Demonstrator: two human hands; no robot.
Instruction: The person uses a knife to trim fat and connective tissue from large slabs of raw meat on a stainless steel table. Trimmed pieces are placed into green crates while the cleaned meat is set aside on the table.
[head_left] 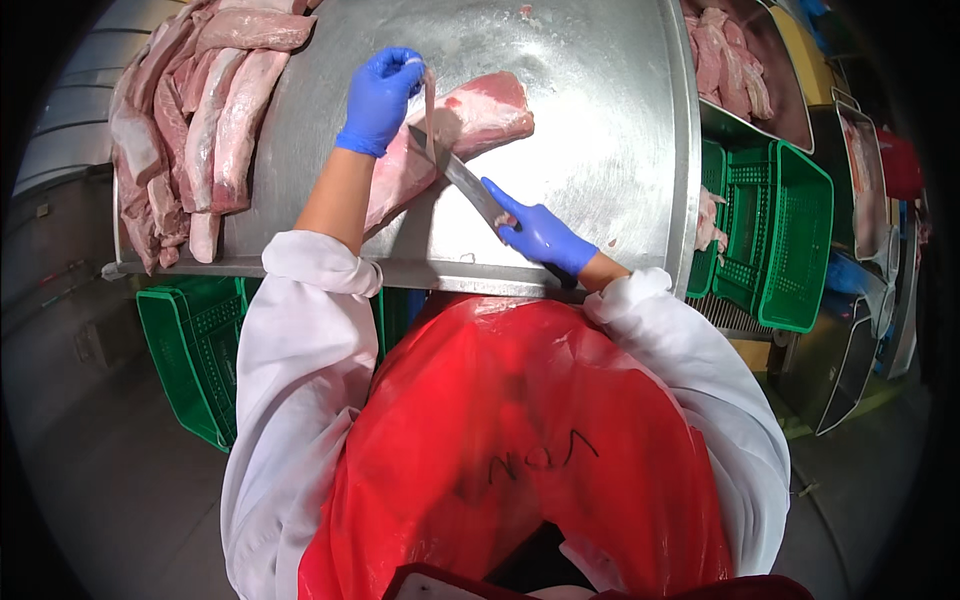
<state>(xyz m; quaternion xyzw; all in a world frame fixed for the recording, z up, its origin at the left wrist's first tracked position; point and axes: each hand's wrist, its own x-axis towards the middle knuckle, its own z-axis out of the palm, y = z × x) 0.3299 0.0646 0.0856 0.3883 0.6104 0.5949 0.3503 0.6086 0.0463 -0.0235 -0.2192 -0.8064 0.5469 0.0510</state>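
A long piece of raw meat (490,112), pink with pale fat, lies slantwise on the metal table (590,130). My left hand (380,100), in a blue glove, is closed in a pinch on a thin strip of trimming (430,108) and holds it up above the meat. In my blue-gloved right hand (548,240) is a knife (466,186), its handle mostly hidden by the fingers. The blade points up and left across the meat, with its tip by the lower end of the strip. Part of the meat is hidden behind my left wrist and the blade.
Several long meat pieces (205,130) are heaped at the table's left side. To the right stand a metal bin of meat (790,105) and green crates (795,240), one with pale scraps (708,220). Another green crate (185,350) sits below the table's left front edge.
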